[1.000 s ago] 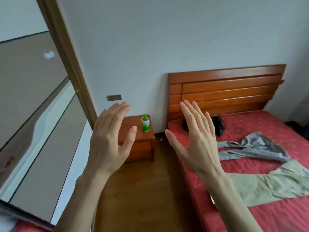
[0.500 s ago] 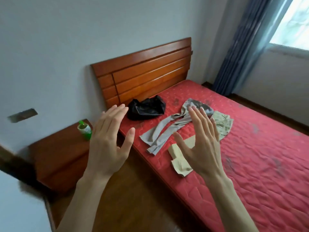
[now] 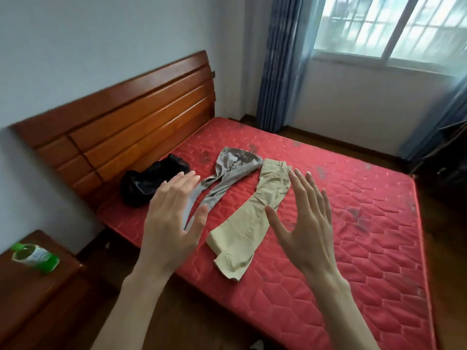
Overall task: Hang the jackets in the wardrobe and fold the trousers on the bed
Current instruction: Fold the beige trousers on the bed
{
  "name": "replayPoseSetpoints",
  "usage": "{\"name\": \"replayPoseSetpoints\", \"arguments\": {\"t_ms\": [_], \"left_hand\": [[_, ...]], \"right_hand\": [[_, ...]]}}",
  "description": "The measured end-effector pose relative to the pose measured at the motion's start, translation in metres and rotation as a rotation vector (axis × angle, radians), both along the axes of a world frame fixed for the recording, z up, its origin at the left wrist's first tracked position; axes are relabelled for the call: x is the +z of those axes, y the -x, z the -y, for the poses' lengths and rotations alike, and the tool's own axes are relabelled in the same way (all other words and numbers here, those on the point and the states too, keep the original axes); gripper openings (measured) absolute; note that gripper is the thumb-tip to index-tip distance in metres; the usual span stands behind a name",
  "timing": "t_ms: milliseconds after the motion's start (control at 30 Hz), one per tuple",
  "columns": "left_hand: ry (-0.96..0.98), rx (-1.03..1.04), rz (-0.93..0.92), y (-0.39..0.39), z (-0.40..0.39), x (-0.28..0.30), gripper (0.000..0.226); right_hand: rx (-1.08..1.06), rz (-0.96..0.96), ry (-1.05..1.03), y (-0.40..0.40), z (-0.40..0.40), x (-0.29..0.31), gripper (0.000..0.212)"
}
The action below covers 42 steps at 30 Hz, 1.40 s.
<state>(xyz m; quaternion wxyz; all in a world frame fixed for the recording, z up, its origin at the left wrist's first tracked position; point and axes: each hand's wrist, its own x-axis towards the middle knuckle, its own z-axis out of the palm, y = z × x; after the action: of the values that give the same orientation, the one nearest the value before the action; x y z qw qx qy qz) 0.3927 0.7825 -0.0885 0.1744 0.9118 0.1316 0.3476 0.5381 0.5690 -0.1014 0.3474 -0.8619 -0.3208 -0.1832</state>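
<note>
Both hands are raised in front of the camera with fingers straight and spread, backs toward the viewer, holding nothing. The left hand (image 3: 171, 221) hovers over the near left edge of the bed (image 3: 353, 223), and the right hand (image 3: 307, 223) hovers beside it over the red quilted mattress. Neither touches any cloth.

3 garments lie on the mattress, all toward its left, head end. The beige trousers (image 3: 252, 218) are stretched out flat between the 2 hands, waist far and leg ends near, with the cuffs close to the mattress's near edge. Just left of them lie the grey trousers (image 3: 227, 173), bunched at the far end, with the legs running toward the near left and passing behind the left hand; the 2 pairs touch or nearly touch at their far ends. A black garment (image 3: 149, 183) sits crumpled farther left against the wooden headboard (image 3: 131, 122); what kind of garment it is cannot be told.

At the near left stands a wooden nightstand (image 3: 38, 299) with a green bottle (image 3: 35, 257) on top. On the far right are a window (image 3: 391, 26) and blue curtains (image 3: 280, 59). The floor is wooden.
</note>
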Motion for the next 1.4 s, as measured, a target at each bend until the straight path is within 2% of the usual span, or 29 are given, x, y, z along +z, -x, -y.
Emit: {"name": "replayPoseSetpoints", "arguments": {"t_ms": [367, 600, 1000, 1200, 1400], "left_hand": [[-0.032, -0.067, -0.078, -0.166, -0.034, -0.012, 0.057], [0.036, -0.12, -0.109, -0.242, -0.053, -0.031, 0.056], [-0.008, -0.286, -0.117, -0.388, -0.146, -0.062, 0.049], [0.005, -0.381, -0.119, -0.464, -0.198, -0.102, 0.045], [0.103, -0.374, -0.195, -0.533, -0.209, -0.165, 0.043]], "right_hand": [[-0.065, -0.028, 0.017, -0.147, -0.016, -0.015, 0.077], [-0.093, -0.074, 0.092, -0.211, -0.034, -0.028, 0.073], [-0.234, -0.092, 0.15, -0.314, -0.119, -0.061, 0.066], [-0.317, -0.107, 0.253, -0.37, -0.161, -0.093, 0.063], [-0.381, -0.153, 0.24, -0.429, -0.176, -0.148, 0.06]]}}
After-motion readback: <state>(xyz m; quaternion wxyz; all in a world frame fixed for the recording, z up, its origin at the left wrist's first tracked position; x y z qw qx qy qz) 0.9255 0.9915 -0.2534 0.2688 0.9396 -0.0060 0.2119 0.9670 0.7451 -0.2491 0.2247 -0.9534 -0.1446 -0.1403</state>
